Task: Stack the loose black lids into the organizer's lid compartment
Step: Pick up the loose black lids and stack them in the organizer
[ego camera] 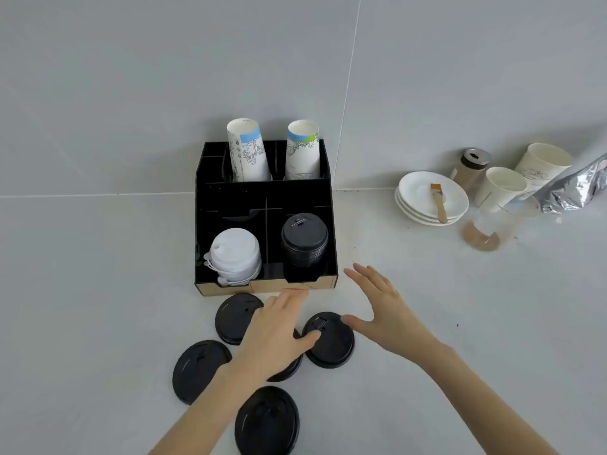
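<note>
Both hands are spread, gripping nothing: left hand (279, 326) over the loose lids (328, 339) at lower centre, right hand (381, 307) beside. Pinch one lid by its rim (thumb opposite fingers), then centre it on the black stack (304, 239) in the organizer (331, 205).

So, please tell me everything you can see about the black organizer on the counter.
The black organizer is a box of thin flat panels, open on top, with a light brown front edge. Dividers split it into compartments. Two paper cup stacks stand upside down in the back row. In front, a stack of white lids fills the left compartment and a stack of black lids the right one. It stands on the grey counter against the wall. Neither hand touches it.
</note>
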Demonstrator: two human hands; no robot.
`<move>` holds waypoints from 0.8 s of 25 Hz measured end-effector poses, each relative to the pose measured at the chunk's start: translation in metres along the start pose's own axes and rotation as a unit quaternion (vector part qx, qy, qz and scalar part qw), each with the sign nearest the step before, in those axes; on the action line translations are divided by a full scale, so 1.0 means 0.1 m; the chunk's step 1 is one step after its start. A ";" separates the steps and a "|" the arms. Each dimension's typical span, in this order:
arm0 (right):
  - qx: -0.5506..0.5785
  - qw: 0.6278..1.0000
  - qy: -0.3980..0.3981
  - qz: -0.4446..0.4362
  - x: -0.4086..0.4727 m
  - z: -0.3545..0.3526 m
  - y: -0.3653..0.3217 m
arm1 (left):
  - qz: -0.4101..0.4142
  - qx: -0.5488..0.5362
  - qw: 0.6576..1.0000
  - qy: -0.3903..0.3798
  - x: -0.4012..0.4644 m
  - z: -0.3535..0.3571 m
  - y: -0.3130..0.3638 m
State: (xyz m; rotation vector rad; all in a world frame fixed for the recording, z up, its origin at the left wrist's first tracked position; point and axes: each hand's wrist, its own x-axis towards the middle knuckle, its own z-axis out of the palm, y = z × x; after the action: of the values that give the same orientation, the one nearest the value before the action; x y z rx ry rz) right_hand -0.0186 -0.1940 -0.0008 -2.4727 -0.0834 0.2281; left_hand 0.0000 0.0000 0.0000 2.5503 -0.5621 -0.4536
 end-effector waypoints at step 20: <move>0.055 0.995 -0.063 0.052 -0.10 0.60 0.19 | -0.021 0.110 0.989 -0.095 0.22 0.45 -0.25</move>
State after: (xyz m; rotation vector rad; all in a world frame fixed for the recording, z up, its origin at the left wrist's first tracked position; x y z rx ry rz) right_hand -0.0399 -0.1738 -0.0573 -2.3530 0.0048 0.4220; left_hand 0.0080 -0.0082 -0.0549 2.7510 -0.6601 -0.6910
